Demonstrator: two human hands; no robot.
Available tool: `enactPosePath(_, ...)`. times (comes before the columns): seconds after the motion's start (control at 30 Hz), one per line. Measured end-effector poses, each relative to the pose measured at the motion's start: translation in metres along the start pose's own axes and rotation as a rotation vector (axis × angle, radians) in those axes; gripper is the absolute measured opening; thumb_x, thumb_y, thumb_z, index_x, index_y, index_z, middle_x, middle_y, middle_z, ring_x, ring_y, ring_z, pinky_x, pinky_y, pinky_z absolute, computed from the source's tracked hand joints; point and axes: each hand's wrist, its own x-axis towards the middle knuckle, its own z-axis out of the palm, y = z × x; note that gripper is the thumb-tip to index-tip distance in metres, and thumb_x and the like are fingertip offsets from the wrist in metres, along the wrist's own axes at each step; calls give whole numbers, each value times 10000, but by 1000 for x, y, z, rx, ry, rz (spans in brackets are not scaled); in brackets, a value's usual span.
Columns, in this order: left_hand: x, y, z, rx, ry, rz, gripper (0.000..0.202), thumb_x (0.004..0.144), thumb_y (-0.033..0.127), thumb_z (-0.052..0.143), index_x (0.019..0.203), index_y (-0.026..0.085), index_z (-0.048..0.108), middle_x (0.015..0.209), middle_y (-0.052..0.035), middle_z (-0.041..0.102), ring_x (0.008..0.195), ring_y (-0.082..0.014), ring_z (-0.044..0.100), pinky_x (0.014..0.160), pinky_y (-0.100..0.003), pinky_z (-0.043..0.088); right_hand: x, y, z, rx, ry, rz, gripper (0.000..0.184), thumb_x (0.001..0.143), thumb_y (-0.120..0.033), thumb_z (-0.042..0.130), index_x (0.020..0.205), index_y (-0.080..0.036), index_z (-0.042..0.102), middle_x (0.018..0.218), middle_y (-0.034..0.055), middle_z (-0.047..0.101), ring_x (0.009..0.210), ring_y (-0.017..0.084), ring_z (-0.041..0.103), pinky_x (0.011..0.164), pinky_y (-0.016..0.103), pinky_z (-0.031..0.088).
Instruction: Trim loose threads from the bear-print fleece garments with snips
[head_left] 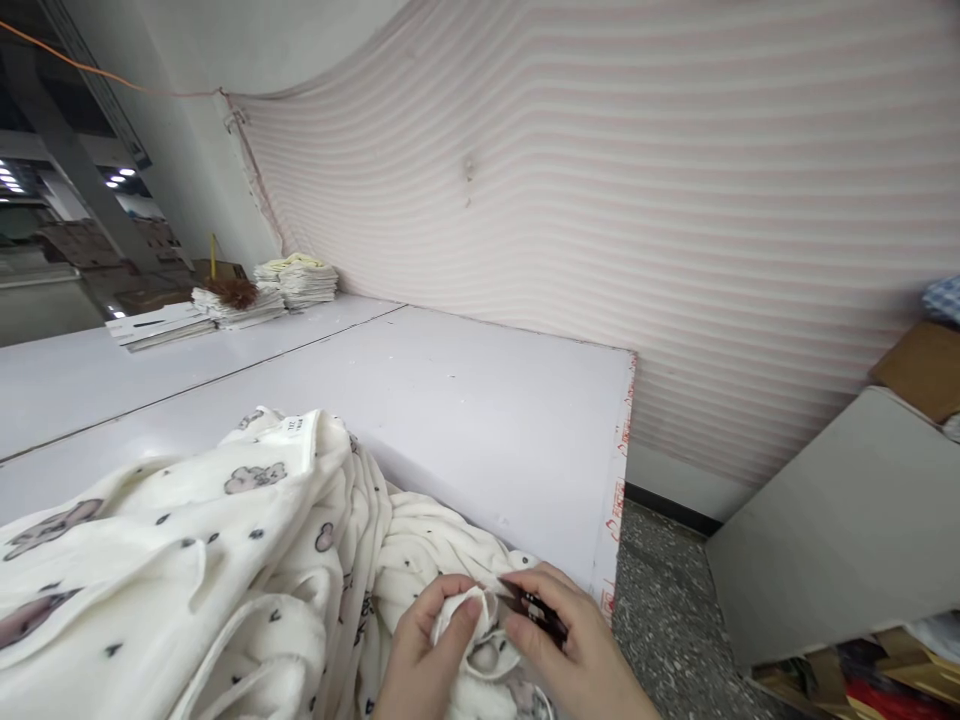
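White plush cloth [262, 540] with grey cartoon animal prints and small dark marks lies heaped over the near left and middle of the table. A small white label shows on its upper fold. My left hand [435, 640] is closed on a gathered piece of this cloth, thumb and fingers pinching its edge. Close by on the right, my right hand [562, 630] is closed around small black thread snips [536, 608], their tip pointing left at the pinched cloth. Part of the snips is hidden by the fingers.
The pale table [480, 400] ends at a taped right edge. Stacks of folded cloth [300, 280] and a pile of white sheets [161, 325] lie at its far left. Striped fabric [600, 200] hangs behind. A grey cabinet [832, 530] stands right, across speckled floor [667, 590].
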Motion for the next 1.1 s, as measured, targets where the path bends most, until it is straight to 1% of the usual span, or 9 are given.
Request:
enactPosePath(0.17, 0, 0, 2, 86, 19, 65, 317, 721, 479, 674, 820, 178, 657, 807, -26, 690, 808, -202, 600, 762, -257, 455, 1, -3, 2, -21, -21, -36, 177, 866, -257, 576, 968, -229, 718, 912, 49, 707, 870, 200, 645, 780, 274, 485)
enactPosePath(0.27, -1, 0, 3, 166, 9, 105, 305, 722, 455, 670, 862, 190, 618, 783, -13, 654, 736, -182, 584, 677, -243, 457, 2, 3, 4, 18, 11, 24, 169, 879, -273, 556, 888, -220, 717, 840, 34, 691, 808, 190, 632, 740, 272, 480)
enactPosePath(0.4, -9, -5, 4, 476, 0, 417, 87, 815, 289, 547, 803, 209, 580, 747, -11, 586, 696, -169, 571, 664, -245, 447, 7, 18, 1, 154, -49, 120, 413, 784, -185, 628, 1190, -242, 572, 828, -20, 606, 763, 155, 582, 707, 251, 478)
enactPosePath(0.5, -16, -10, 3, 655, 73, 684, 212, 868, 129, 354, 806, 223, 533, 889, -44, 590, 792, -155, 597, 723, -232, 445, 11, 22, -1, 142, -116, 92, 226, 781, -107, 552, 969, -208, 630, 747, -36, 577, 726, 145, 560, 683, 239, 449)
enactPosePath(0.57, -20, -11, 0, 714, 140, 778, 224, 863, 75, 338, 819, 230, 494, 964, -56, 605, 839, -148, 610, 723, -214, 450, 10, 19, -4, 60, -58, 57, 135, 790, -89, 517, 809, -196, 599, 757, -24, 592, 747, 154, 559, 691, 243, 433)
enactPosePath(0.7, -24, -8, -5, 770, 212, 890, 229, 840, 35, 377, 832, 231, 495, 1008, -67, 629, 882, -155, 624, 743, -216, 469, -7, 1, -18, -98, -7, 20, 110, 798, -135, 572, 868, -208, 616, 850, 0, 602, 798, 172, 581, 710, 251, 436)
enactPosePath(0.83, -29, -7, -2, 729, 199, 848, 203, 828, 55, 412, 765, 223, 508, 975, -56, 638, 864, -154, 627, 750, -222, 472, -25, -17, -24, -114, -135, -35, 247, 852, -245, 585, 1088, -268, 654, 939, 18, 631, 840, 182, 623, 719, 246, 461)
enactPosePath(0.93, -34, -1, 2, 580, 193, 723, 131, 808, 128, 472, 728, 219, 521, 945, -60, 637, 874, -180, 618, 738, -249, 471, -26, -20, -15, -190, -131, -30, 212, 860, -268, 586, 1035, -292, 702, 916, 17, 663, 799, 190, 640, 677, 250, 462)
enactPosePath(1.1, -16, 46, 11, 44, 357, 211, 209, 727, 326, 651, 710, 210, 479, 571, 61, 529, 476, -113, 510, 483, -206, 417, -10, -1, -9, 253, 185, 26, 174, 804, -341, 677, 909, -205, 703, 798, 18, 662, 735, 177, 614, 649, 248, 469)
